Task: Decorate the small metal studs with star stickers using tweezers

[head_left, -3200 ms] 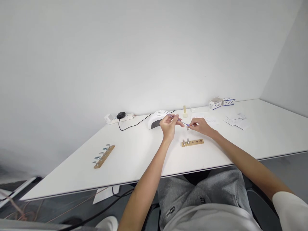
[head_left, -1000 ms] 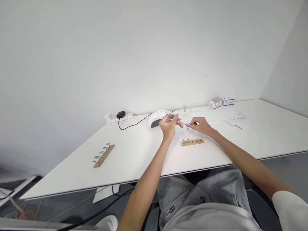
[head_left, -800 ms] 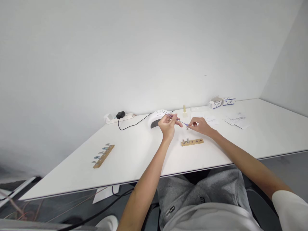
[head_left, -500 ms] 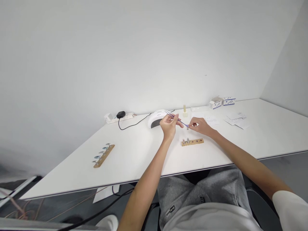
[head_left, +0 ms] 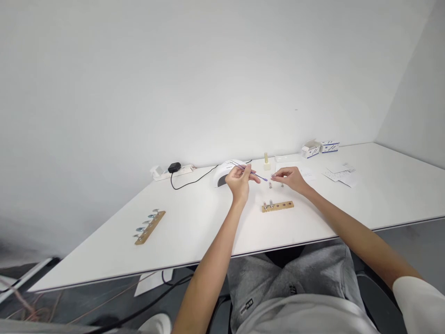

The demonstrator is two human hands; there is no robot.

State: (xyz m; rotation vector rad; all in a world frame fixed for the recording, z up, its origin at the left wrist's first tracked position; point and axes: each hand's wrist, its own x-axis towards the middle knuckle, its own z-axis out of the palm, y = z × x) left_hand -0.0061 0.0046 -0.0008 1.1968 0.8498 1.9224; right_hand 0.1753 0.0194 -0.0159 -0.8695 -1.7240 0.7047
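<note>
My left hand (head_left: pixel 238 182) is closed around a pair of purple tweezers (head_left: pixel 257 175), their thin prongs pointing up and left and the joined end toward my right hand. Thumb and fingertips of my right hand (head_left: pixel 290 179) are pinched together just right of that end; whatever they hold is too small to make out. Below these fingers a small nail-tip stand (head_left: pixel 270 185) is on the table, and another small metal piece (head_left: pixel 282 185) lies to its right. Nearer me is a wooden strip (head_left: pixel 281 206) with round inserts, two clear nail tips on stands at its left end.
A second wooden strip (head_left: pixel 150 228) carries several nail tips at the left. Behind my left hand sits a white nail lamp (head_left: pixel 219 174). Farther back are a nail polish bottle (head_left: pixel 266 162), a power strip (head_left: pixel 181 170), small boxes (head_left: pixel 310 149) and papers (head_left: pixel 342 175).
My left hand has shifted slightly left with the tweezers, and their joined end has come away from my right fingertips. The small pieces beneath my right hand show more clearly.
</note>
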